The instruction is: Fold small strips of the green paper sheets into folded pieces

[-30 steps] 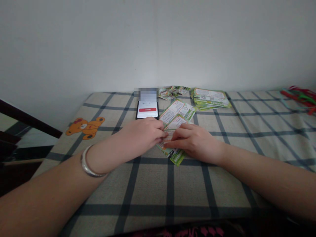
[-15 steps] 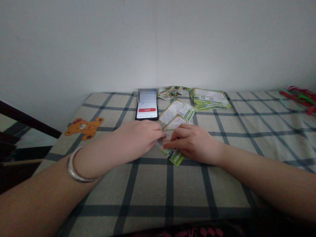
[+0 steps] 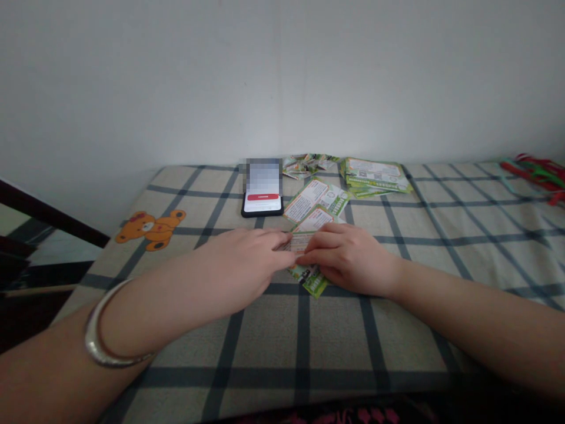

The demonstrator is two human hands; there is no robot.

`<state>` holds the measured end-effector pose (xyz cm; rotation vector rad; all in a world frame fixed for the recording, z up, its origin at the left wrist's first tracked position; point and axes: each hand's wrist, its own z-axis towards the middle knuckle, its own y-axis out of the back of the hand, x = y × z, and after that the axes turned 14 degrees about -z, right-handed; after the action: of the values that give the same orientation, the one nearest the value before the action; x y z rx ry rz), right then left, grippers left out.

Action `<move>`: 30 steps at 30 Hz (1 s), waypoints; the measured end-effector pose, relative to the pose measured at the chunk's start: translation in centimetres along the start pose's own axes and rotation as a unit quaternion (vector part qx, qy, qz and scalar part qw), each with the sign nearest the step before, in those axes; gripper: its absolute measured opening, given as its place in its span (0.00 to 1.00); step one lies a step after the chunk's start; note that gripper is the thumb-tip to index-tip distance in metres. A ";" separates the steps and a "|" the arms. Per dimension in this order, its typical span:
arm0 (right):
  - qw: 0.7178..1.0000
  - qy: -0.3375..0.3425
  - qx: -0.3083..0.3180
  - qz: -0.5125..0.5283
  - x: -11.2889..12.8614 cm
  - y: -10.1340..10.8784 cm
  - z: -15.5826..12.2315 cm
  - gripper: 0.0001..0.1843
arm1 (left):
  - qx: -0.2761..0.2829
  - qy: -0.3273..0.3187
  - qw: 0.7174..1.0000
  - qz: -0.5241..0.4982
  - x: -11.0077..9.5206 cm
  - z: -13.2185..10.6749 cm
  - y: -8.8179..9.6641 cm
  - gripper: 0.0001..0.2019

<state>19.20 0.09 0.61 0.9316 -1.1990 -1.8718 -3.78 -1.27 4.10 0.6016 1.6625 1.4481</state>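
A green-and-white printed leaflet (image 3: 315, 218) lies on the table between my hands, its near part folded or overlapped. My right hand (image 3: 353, 259) has its fingers curled down on the leaflet's right side, thumb and index fingertips pressing it. From the left, my left hand (image 3: 247, 262) reaches in with fingers stretched out, thumb apart from them. Its fingertips touch the leaflet's left edge, close to the right fingertips. A silver bangle (image 3: 93, 338) circles my left wrist. Just behind the leaflet another printed sheet (image 3: 306, 197) shows; whether the two are joined I cannot tell.
A phone (image 3: 262, 203) with a lit screen lies beyond my left hand. Small folded papers (image 3: 309, 164) are heaped by the wall (image 3: 282, 76). A stack of green leaflets (image 3: 375, 174) sits to their right. Red and green strands (image 3: 536, 174) lie far right on the checked tablecloth (image 3: 265, 347).
My left hand has drawn back slightly toward me and its fingers have straightened, uncovering the phone's lower edge. The right hand stays in nearly the same place on the leaflet.
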 end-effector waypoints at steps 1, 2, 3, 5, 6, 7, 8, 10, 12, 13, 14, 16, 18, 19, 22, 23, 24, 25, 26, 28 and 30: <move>1.000 0.000 0.003 -0.005 0.0 0.0 0.0 0.17 | 0.001 0.022 1.000 0.011 -0.1 -0.1 -0.1 0.12; 1.000 0.000 0.006 -0.010 0.0 0.0 0.0 0.17 | -0.003 0.031 0.999 0.018 -0.2 -0.2 -0.1 0.11; 1.000 0.000 0.009 -0.013 0.0 0.0 0.0 0.17 | -0.007 0.028 0.999 0.023 -0.2 -0.2 -0.2 0.10; 1.000 0.002 0.016 -0.015 0.0 0.1 -0.1 0.17 | -0.009 0.020 0.999 0.033 -0.3 -0.2 -0.2 0.10; 1.000 0.003 0.019 -0.014 0.0 0.1 -0.1 0.17 | -0.006 0.003 0.999 0.031 -0.2 -0.1 -0.1 0.09; 1.000 0.003 0.022 -0.014 0.0 0.1 -0.1 0.18 | -0.007 -0.001 1.000 0.029 -0.1 0.1 -0.1 0.09; 1.000 0.003 0.023 -0.014 0.0 0.1 -0.2 0.18 | -0.009 -0.008 1.000 0.024 0.0 0.2 0.0 0.10; 1.000 0.004 0.022 -0.015 0.0 0.1 -0.2 0.18 | -0.004 -0.015 1.000 0.011 0.4 0.4 0.2 0.10; 1.000 0.004 0.019 -0.015 0.0 0.0 -0.2 0.17 | -0.005 -0.023 1.000 -0.007 0.9 0.5 0.4 0.11; 1.000 0.005 0.022 -0.014 0.0 0.0 -0.2 0.17 | -0.004 -0.024 1.000 -0.017 1.0 0.5 0.4 0.12; 1.000 0.004 0.025 -0.014 0.0 -0.1 -0.2 0.17 | 0.002 -0.031 0.999 -0.024 1.2 0.4 0.5 0.14; 0.999 0.004 0.033 -0.016 0.0 -0.1 -0.2 0.18 | 0.008 -0.039 0.999 -0.027 1.3 0.3 0.5 0.15; 0.999 0.006 0.036 -0.019 0.0 -0.1 -0.2 0.19 | 0.002 -0.036 0.999 -0.016 1.2 0.2 0.5 0.15; 0.999 0.006 0.035 -0.022 0.1 -0.1 -0.2 0.18 | -0.004 -0.033 0.999 -0.006 1.1 0.2 0.4 0.14; 0.999 0.008 0.032 -0.029 0.1 -0.1 -0.1 0.18 | -0.010 -0.036 0.999 0.027 0.7 0.2 0.2 0.13; 0.999 0.008 0.031 -0.033 0.1 -0.1 -0.1 0.17 | -0.013 -0.040 0.998 0.038 0.6 0.3 0.2 0.12; 0.999 0.008 0.031 -0.038 0.1 0.0 0.0 0.17 | -0.018 -0.050 0.997 0.047 0.4 0.3 0.2 0.11; 0.998 0.009 0.033 -0.044 0.1 0.1 0.0 0.16 | -0.022 -0.060 0.996 0.057 0.4 0.3 0.2 0.10; 0.998 0.010 0.034 -0.051 0.2 0.2 0.0 0.16 | -0.028 -0.070 0.995 0.066 0.3 0.3 0.2 0.09; 0.997 0.009 0.033 -0.062 0.1 0.3 0.1 0.15 | -0.037 -0.085 0.992 0.081 0.3 0.3 0.2 0.09; 0.997 0.013 0.034 -0.069 0.1 0.5 0.1 0.15 | -0.040 -0.088 0.992 0.086 0.2 0.3 0.2 0.09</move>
<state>19.15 -0.09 1.08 1.0981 -1.2167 -1.9305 -3.65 -0.87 4.19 0.8201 1.4379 1.5284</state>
